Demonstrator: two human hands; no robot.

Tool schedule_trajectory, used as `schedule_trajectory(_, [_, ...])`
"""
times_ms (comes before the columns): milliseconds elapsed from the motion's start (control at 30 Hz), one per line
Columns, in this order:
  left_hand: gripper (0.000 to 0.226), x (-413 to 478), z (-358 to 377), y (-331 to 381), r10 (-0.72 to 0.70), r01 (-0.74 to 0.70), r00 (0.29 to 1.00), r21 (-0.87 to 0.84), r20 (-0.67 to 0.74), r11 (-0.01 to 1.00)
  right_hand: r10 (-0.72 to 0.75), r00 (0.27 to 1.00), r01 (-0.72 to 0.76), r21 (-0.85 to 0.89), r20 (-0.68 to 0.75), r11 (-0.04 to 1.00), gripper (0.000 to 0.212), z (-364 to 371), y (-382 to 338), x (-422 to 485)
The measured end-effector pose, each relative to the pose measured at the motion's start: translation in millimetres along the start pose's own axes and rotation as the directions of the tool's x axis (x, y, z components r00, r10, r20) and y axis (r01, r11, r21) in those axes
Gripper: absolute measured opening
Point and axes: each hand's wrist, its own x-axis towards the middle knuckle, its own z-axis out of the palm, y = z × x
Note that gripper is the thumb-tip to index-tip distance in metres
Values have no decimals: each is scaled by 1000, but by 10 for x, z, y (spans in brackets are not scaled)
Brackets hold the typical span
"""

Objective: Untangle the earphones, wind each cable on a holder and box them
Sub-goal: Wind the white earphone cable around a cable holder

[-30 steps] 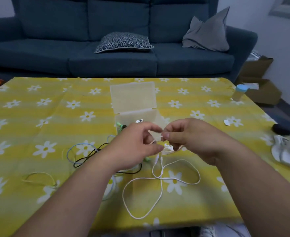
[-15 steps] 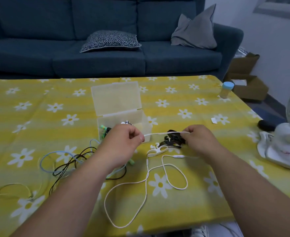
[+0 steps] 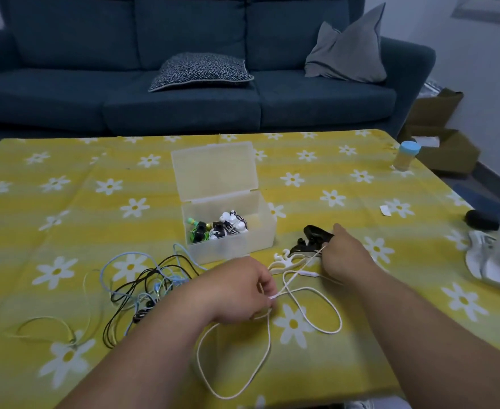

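Home living room, blue sofa (image 3: 184, 93) at 12 o'clock with cushions (image 3: 200, 70), low table under daisy-print yellow cloth (image 3: 65, 202)

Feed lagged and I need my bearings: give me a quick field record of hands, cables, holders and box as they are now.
left hand: pinches the white cable
right hand: appears to hold the same cable, fingertips at the black holder
white cable: taut between the hands, rest looped loosely on the table
white holder: lies beside the black one, nothing visibly wound on it
box: lid open, wound earphones inside
unsorted: black and blue tangle left of the left hand; pale green cable further left
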Motion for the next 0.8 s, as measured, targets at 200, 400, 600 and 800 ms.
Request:
schedule_trajectory(200, [10,-51,80,57,27,-26,999,35,-17,999,76,990,-81,-39,-116,996,17,32,66,-10])
schedule_trajectory(400, [13,-63,108,69,41,-38,996,36,-85,999,62,929,-9,147,-365,989,26,-231,-58,-170])
schedule_trajectory(600, [23,-73,47,56,-6,6,989,0,-148,1000,-269,921,321,158,-282,934,21,-517,-417,-590])
schedule_trajectory(800, [31,-175,-105,-16,-165,115,881,-137,-443,984,-446,884,463,124,-140,878,19,-485,-567,-938])
